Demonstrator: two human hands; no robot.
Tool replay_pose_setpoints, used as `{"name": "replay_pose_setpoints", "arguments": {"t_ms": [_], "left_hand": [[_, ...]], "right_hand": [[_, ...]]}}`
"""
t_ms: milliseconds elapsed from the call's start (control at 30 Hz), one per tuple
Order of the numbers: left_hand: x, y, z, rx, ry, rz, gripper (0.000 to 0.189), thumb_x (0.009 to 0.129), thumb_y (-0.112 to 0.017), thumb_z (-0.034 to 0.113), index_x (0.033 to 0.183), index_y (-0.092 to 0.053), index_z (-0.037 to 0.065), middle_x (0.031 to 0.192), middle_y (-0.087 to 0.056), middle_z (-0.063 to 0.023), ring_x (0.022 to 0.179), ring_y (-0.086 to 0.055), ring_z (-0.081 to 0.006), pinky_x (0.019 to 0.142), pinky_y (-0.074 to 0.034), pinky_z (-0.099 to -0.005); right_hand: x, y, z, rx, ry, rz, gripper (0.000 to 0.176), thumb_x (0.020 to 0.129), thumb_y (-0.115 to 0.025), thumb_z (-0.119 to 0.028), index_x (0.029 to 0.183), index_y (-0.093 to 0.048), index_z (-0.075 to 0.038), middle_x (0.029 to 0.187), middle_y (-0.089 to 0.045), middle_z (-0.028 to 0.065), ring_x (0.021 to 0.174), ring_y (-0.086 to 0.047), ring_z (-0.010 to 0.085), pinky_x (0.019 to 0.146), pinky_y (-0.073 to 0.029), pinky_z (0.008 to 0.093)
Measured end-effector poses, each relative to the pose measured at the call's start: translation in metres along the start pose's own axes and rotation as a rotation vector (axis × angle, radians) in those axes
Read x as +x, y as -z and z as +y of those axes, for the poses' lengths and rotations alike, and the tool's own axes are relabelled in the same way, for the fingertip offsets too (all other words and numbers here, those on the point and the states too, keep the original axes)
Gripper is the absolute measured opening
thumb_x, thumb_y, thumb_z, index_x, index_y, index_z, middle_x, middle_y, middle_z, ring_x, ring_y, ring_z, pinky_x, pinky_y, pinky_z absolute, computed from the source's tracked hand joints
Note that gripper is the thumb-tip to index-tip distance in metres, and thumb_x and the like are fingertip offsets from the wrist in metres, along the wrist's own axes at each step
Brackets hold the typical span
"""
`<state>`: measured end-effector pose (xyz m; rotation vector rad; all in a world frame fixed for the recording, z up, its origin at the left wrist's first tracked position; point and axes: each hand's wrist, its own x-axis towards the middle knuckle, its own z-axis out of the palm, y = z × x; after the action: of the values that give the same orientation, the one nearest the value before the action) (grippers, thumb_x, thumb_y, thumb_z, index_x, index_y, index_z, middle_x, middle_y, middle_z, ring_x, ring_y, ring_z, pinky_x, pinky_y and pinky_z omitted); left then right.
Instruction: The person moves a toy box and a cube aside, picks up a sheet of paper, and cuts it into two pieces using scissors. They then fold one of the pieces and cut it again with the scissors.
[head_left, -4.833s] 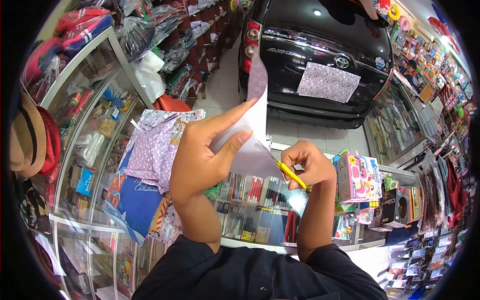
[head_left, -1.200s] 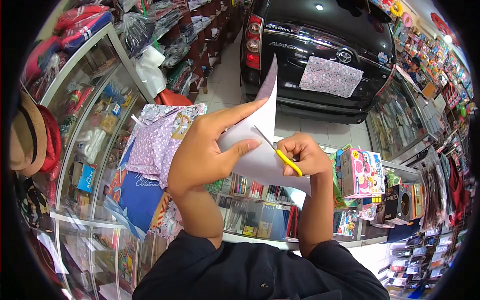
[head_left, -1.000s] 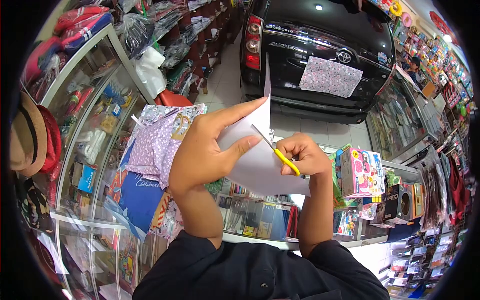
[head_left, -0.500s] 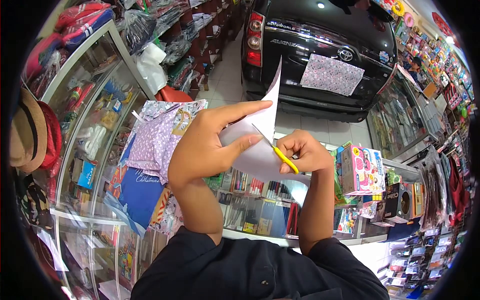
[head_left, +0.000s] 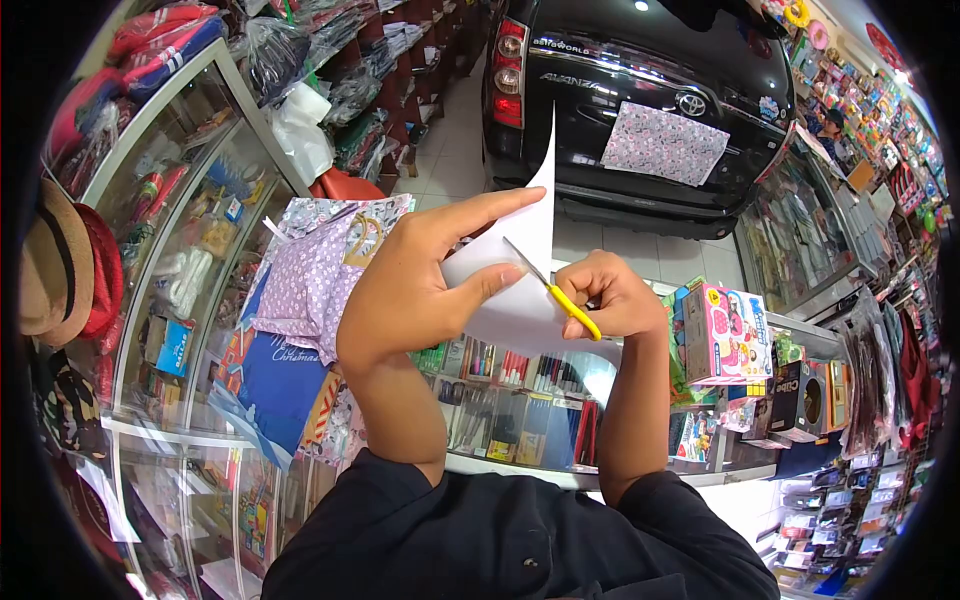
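Note:
A white sheet of paper [head_left: 535, 227] hangs in front of me, folded or bent, with a thin pointed edge rising at the top. My left hand [head_left: 440, 265] grips it from the left, thumb in front and fingers along the upper side. My right hand [head_left: 610, 295] holds yellow-handled scissors [head_left: 575, 312]. Their metal blade points up and left across the paper, close to my left thumb. The other blade cannot be made out, and part of the handle is hidden by my right fingers.
Below my hands stands a glass display counter [head_left: 510, 460] with pens inside. Left lie a lilac floral package [head_left: 300, 285] and a blue Christmas bag [head_left: 285, 385]. A pink toy box [head_left: 730, 335] sits at right. Beyond is a black car [head_left: 640, 60] with patterned paper [head_left: 667, 145] on it.
The scissors and my right hand have shifted very slightly. The paper's upper tip leans a little more to the left. My left hand keeps its hold.

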<state>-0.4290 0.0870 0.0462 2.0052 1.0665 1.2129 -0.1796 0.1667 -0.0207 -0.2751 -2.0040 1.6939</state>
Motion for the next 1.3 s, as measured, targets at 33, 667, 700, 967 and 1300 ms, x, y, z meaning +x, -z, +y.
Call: {"name": "replay_pose_setpoints", "arguments": {"t_ms": [33,667,700,967,1300], "left_hand": [[0.000,0.000,0.001,-0.005,0.009,0.003,0.063,0.082,-0.080,0.006,0.143,-0.064,0.003,0.118,-0.071,-0.0099,0.100,-0.059,-0.0099,0.092,-0.048,-0.0269],[0.001,-0.002,0.001,-0.013,0.018,-0.022,0.068,0.078,-0.080,0.001,0.143,-0.064,0.005,0.115,-0.074,-0.0125,0.097,-0.063,-0.0105,0.088,-0.050,-0.0275],[0.001,-0.002,0.001,-0.013,0.018,-0.022,0.068,0.078,-0.080,0.001,0.143,-0.064,0.005,0.115,-0.074,-0.0125,0.097,-0.063,-0.0105,0.088,-0.050,-0.0275],[0.003,-0.005,0.002,-0.058,0.023,-0.075,0.070,0.076,-0.080,-0.001,0.144,-0.063,0.004,0.119,-0.074,-0.0137,0.098,-0.062,-0.0100,0.090,-0.050,-0.0285],[0.004,-0.004,0.004,-0.005,0.076,-0.083,0.073,0.075,-0.079,-0.004,0.145,-0.063,0.006,0.112,-0.075,-0.0115,0.095,-0.060,-0.0085,0.089,-0.049,-0.0268]], "right_hand": [[-0.001,-0.001,-0.001,0.007,-0.019,0.007,0.040,0.082,-0.089,-0.015,0.067,-0.053,-0.008,0.059,-0.046,-0.0080,0.056,-0.035,0.0019,0.050,-0.024,0.0263],[-0.002,0.006,0.005,-0.016,0.005,-0.039,0.035,0.083,-0.089,-0.015,0.069,-0.058,-0.007,0.060,-0.052,-0.0079,0.055,-0.041,0.0000,0.049,-0.027,0.0237],[-0.002,0.006,0.004,-0.015,0.005,-0.039,0.035,0.083,-0.089,-0.015,0.069,-0.058,-0.007,0.060,-0.052,-0.0079,0.055,-0.041,0.0000,0.049,-0.027,0.0237],[-0.005,0.004,0.002,0.057,-0.097,-0.005,0.054,0.073,-0.098,-0.029,0.064,-0.049,-0.010,0.059,-0.049,-0.0044,0.052,-0.038,0.0042,0.049,-0.025,0.0263],[-0.007,0.002,-0.006,0.061,-0.132,0.038,0.052,0.073,-0.098,-0.027,0.064,-0.050,-0.010,0.057,-0.050,-0.0039,0.052,-0.040,0.0034,0.048,-0.025,0.0261]]}}
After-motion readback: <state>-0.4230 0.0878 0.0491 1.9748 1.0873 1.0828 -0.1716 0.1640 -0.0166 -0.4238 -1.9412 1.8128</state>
